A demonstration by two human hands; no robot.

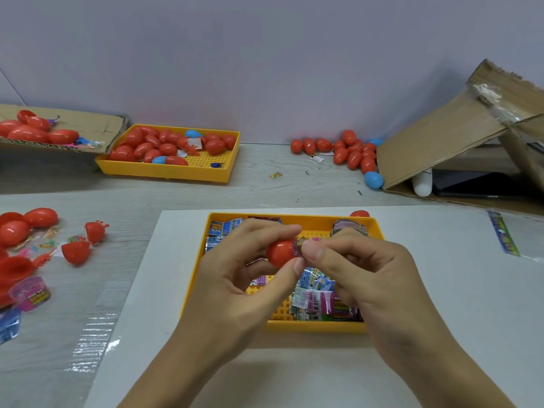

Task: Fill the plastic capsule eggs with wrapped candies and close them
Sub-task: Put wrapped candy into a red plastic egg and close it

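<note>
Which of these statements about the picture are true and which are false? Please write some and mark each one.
1. The left hand holds a red egg half. True.
2. The right hand pushes a candy toward the egg half. True.
3. The near yellow tray is full of red eggs. False: it holds wrapped candies.
4. The blue egg beside the cardboard box lies inside the far tray. False: it lies on the table.
</note>
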